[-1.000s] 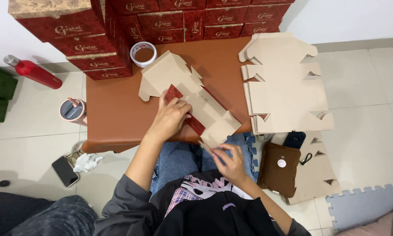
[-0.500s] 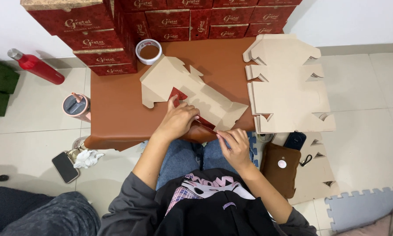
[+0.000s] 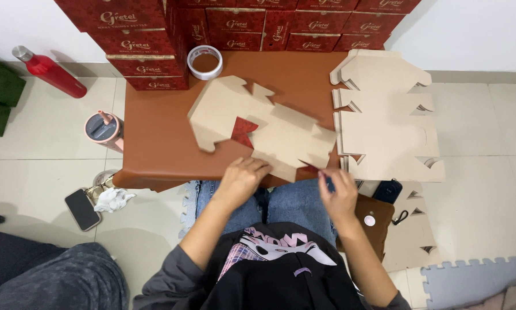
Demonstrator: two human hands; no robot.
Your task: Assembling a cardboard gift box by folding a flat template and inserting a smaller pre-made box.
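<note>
Left hand [image 3: 242, 179] pressing fingers flat on unfolded cardboard box blank [image 3: 262, 130] lying on brown desk [image 3: 154, 143], right hand [image 3: 339, 192] pinching its 5 o'clock corner, tape roll [image 3: 205, 62] sitting at 11 o'clock

Both forearms reach forward from the body, elbows bent and spread a little. The left hand [image 3: 240, 179] lies palm down at the near edge of the desk, fingers curled forward. The right hand [image 3: 339, 192] sits just off that edge, fingers pinched together and pointing up-left.
</note>
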